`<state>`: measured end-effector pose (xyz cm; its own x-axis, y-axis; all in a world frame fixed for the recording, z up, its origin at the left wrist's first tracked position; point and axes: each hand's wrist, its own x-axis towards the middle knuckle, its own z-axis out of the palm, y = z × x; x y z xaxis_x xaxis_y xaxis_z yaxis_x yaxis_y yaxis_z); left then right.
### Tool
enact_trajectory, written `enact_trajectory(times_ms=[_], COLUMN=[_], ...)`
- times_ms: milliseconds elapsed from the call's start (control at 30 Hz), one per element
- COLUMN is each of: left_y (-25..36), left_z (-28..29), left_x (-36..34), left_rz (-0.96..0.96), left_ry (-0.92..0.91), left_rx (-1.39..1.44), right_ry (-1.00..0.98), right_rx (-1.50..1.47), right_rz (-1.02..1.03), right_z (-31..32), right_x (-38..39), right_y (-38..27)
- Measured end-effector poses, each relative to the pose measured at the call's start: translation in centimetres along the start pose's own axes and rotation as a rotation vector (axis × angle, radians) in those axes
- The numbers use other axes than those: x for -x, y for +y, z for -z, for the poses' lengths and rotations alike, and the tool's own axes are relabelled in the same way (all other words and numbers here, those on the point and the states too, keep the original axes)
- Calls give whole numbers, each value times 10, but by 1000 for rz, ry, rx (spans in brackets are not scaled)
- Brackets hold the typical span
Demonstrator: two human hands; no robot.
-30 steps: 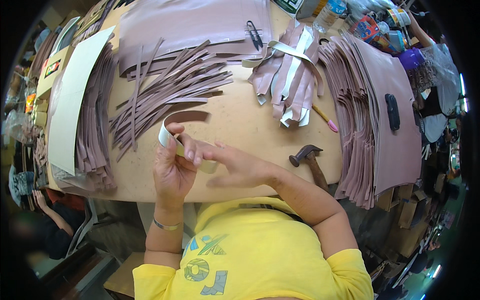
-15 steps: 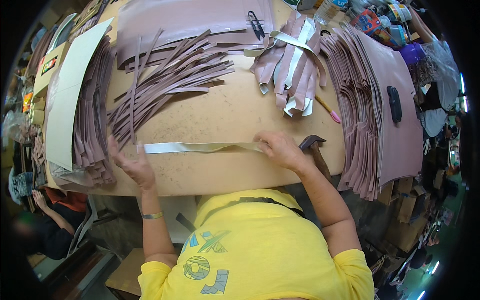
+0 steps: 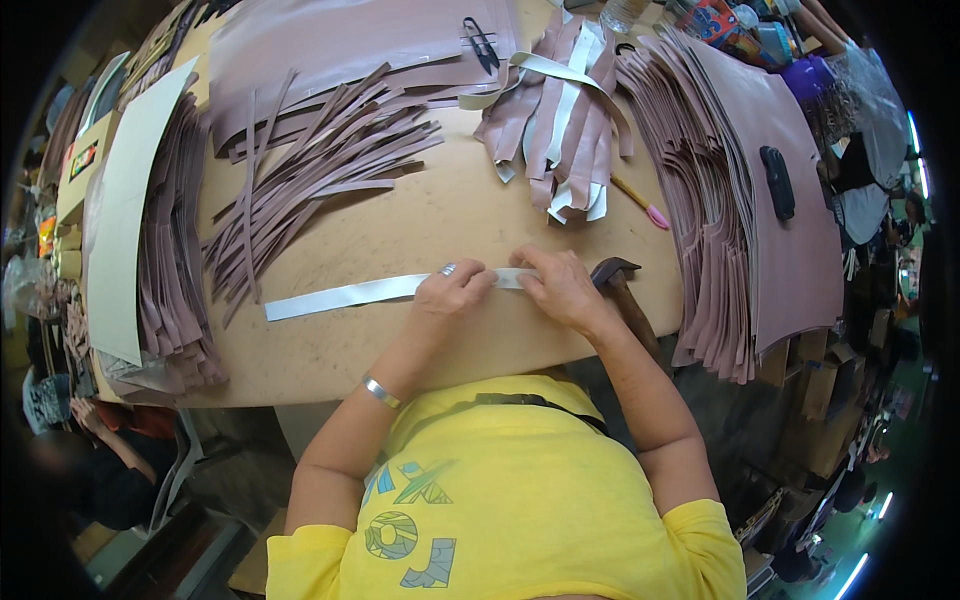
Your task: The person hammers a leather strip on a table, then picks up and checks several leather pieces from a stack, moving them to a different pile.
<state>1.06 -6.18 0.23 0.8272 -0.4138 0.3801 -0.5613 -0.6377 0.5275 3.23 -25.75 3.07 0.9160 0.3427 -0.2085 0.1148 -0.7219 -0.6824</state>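
From the head view, a long white strip lies across the tan surface, in front of the person. The left hand, wearing a ring, curls over it; whether it grips, I cannot tell. Just beside it, the right hand pinches the strip toward its right end. A claw hammer lies near the right hand; thin mauve strips lie beyond, leftward.

Our left hand lies over a white strip on the worktable, and our right hand touches it near its right end; just beside, we have a wooden-handled hammer, and farther back, narrow mauve strips, a strip bundle and black thread snips
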Motion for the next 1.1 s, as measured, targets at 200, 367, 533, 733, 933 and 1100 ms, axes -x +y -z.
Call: enact_trajectory(times_ms=[200, 367, 533, 733, 933, 1100], left_y=[11, 21, 16, 11, 20, 22], left_z=[-6, -18, -26, -31, -35, -36], left_x=[-18, -32, -29, -28, -36, -40], left_rz=[-67, -95, -174, -194, -133, -148], left_ry=[-265, -111, -109, -59, -83, -112], left_rx=[-257, 98, 17, 83, 136, 142], right_ry=[100, 111, 218, 401, 320, 217], right_rx=[138, -46, -45, 315, 288, 7], right_rz=[65, -66, -101, -104, -207, -340], right_z=[6, 7, 19, 39, 37, 42], right_x=[14, 22, 26, 85, 101, 107], right_y=[4, 13, 8, 30, 61, 63])
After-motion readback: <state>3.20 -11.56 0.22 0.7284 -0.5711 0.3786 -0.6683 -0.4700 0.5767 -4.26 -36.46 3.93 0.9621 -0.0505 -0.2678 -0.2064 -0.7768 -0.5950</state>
